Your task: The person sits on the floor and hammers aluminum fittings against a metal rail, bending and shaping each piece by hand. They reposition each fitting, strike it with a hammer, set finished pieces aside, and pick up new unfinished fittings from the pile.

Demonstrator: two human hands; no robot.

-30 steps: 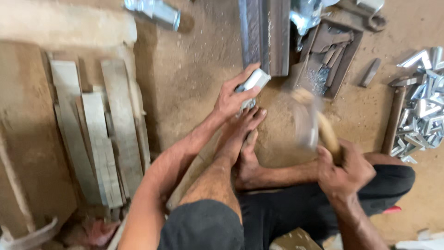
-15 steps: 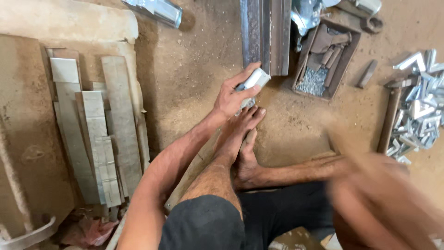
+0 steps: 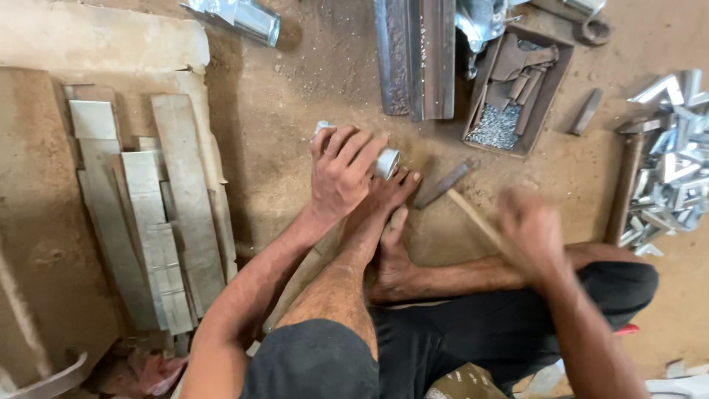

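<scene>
On my left I see flat metal strips [image 3: 148,222] lying side by side on a brown board [image 3: 37,222], with a crumpled pinkish rag [image 3: 151,369] at the near end. At the far edge, a shiny metal cylinder [image 3: 247,16] lies on the sandy floor [image 3: 295,96]. Further right, long dark steel bars [image 3: 417,55] lie side by side, pointing away from me. Just right of them I see a shallow tray [image 3: 555,74] holding small nails and a few dark metal pieces. A short grey bar [image 3: 587,111] lies apart on the floor beside it. At the far right a heap of bright angle brackets [image 3: 676,155] sits beside a rusty upright rod [image 3: 626,185].
</scene>
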